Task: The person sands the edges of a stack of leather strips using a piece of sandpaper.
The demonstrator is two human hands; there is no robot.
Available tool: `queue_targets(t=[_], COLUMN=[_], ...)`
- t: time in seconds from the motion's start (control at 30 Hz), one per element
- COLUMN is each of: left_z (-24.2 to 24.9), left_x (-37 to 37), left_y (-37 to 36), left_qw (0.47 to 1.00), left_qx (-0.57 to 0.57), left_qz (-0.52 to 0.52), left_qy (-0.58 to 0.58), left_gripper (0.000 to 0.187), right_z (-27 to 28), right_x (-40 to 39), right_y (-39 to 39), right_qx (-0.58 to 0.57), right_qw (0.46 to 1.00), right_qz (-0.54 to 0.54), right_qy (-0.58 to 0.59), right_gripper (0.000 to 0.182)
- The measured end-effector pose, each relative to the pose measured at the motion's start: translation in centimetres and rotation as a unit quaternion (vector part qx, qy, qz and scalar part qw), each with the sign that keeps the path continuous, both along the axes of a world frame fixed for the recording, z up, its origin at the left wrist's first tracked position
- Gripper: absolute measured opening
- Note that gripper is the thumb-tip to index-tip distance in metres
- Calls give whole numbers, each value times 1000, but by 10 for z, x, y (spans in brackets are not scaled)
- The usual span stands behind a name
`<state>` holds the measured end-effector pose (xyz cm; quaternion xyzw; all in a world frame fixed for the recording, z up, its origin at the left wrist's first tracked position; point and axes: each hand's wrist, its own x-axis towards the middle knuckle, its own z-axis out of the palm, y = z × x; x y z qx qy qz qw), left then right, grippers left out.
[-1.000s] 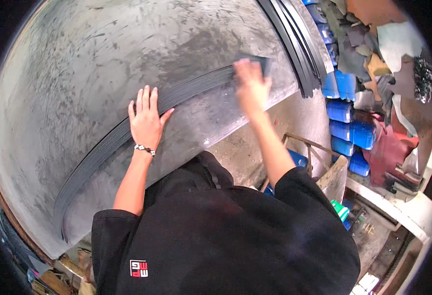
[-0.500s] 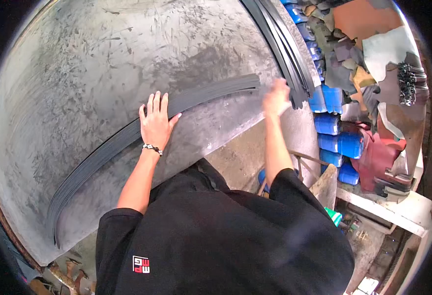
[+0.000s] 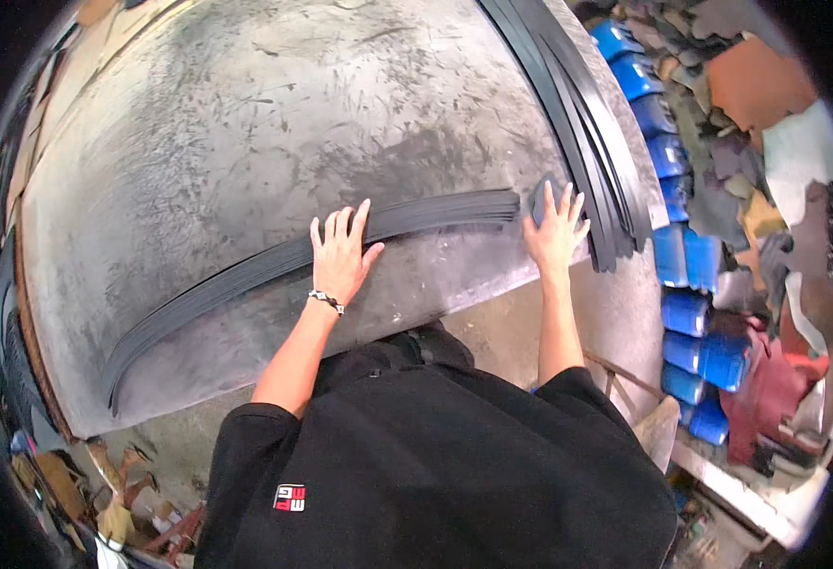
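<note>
A long stack of thin dark strips [image 3: 435, 211] lies in a curve across the grey worktop [image 3: 274, 123]. My left hand [image 3: 340, 261] rests on the stack near its middle, fingers stretched out flat and thumb apart. A beaded bracelet circles that wrist. Just beyond the stack's right end, my right hand [image 3: 556, 232] lies with its fingers spread. A small dark piece with a rounded top [image 3: 540, 201] shows between its thumb and forefinger, partly covered; whether it is gripped I cannot make out. Right of this hand lies a second bundle of dark strips [image 3: 577, 123].
Blue containers [image 3: 686, 256] line the far side of the worktop's right edge. Beyond them lie leather-like pieces in several colours, including a brown one [image 3: 758, 83] and a red one [image 3: 767, 398]. The worktop's front edge runs close to my body.
My right hand, blurred before beside the second bundle, now lies spread near the stack's right end. My left hand stays on the strips. The whole view has shifted and turned slightly.
</note>
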<state>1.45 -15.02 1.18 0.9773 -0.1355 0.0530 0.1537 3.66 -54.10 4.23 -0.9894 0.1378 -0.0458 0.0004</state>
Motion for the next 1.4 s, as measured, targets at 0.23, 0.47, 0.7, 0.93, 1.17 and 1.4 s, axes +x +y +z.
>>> queue_targets(t=[0.23, 0.47, 0.7, 0.93, 1.17, 1.4], left_z=[1, 7, -4, -8, -9, -9], left_x=[0, -4, -20, -11, -6, -3], left_y=[-8, -13, -30, -18, -15, -12], left_qw=[999, 999, 995, 997, 999, 999], left_qx=[32, 30, 44, 33, 32, 7], left_qz=[28, 28, 82, 45, 33, 22], left_qy=[-22, -18, -34, -58, -20, -41], left_gripper=[69, 67, 77, 77, 76, 77], right_z=[31, 17, 4, -22, 9, -34], right_x=[6, 66, 47, 20, 23, -21], right_y=[73, 45, 62, 143, 87, -35], right_qx=[105, 154, 118, 92, 137, 61], right_qw=[930, 876, 903, 899, 940, 990], right_qz=[352, 456, 412, 427, 290, 128], right_qy=[17, 42, 45, -36, -117, 21], right_gripper=[88, 72, 83, 69, 71, 108])
